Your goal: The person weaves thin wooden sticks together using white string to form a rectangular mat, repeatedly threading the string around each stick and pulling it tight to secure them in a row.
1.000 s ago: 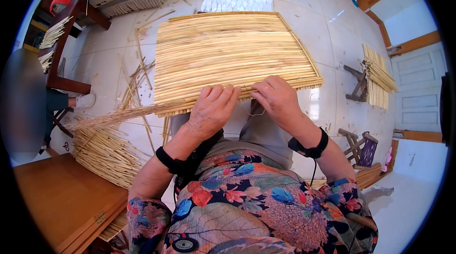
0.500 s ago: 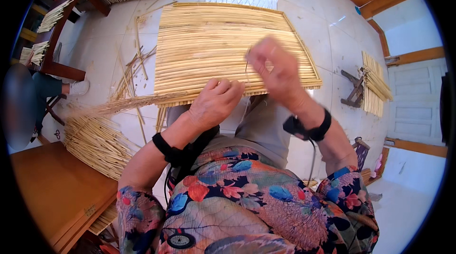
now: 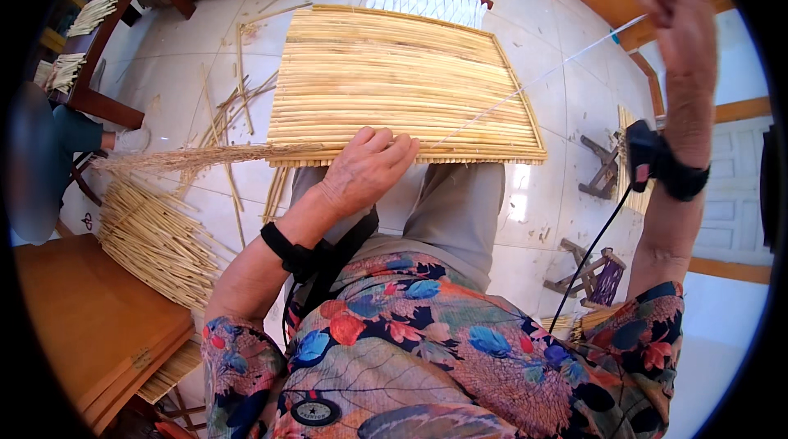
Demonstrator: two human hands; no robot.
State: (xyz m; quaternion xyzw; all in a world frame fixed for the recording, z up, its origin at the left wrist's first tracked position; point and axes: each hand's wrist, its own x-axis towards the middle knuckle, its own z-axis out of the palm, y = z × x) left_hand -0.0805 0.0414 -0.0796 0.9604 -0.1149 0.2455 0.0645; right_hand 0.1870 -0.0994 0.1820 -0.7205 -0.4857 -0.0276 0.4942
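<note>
A panel of straw-coloured reeds (image 3: 394, 78), laid side by side, rests over my knees. My left hand (image 3: 369, 166) is closed on its near edge, thumb hidden and fingertips on the outermost reeds. From beside those fingertips a white thread (image 3: 538, 89) runs taut up to the far right. My right hand (image 3: 675, 8) is raised there, well away from the panel, closed round the thread's end; whether it also holds a needle is too blurred to tell. A reed with a feathery tail (image 3: 180, 159) sticks out leftward along the near edge.
A pile of cut reeds (image 3: 156, 238) lies at left beside a brown wooden board (image 3: 90, 316). Loose stalks are scattered on the tiles. Another person's leg (image 3: 78, 128) shows at far left near a dark bench (image 3: 107, 106). Folding stools (image 3: 599, 271) stand at right.
My right hand has swung from just above the panel up to the far right, drawing the thread out long and straight. My left hand stays on the near edge.
</note>
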